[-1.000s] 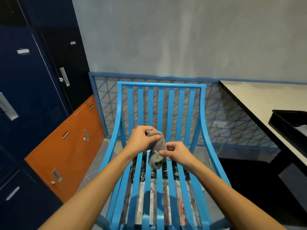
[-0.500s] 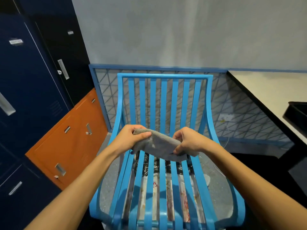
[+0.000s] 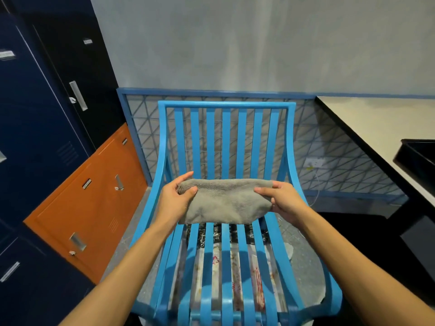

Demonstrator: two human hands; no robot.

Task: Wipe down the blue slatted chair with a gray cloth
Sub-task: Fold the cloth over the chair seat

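While the left hand [image 3: 175, 198] and the right hand [image 3: 283, 200] pinch the two ends of the gray cloth [image 3: 224, 200] with their fingers, stretched in the middle of the frame above the blue slatted chair [image 3: 226, 142], wiping seems not yet begun.

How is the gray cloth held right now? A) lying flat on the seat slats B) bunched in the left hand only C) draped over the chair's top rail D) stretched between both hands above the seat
D: the left hand and right hand each pinch one end of the gray cloth, spread out between them over the blue slatted chair.
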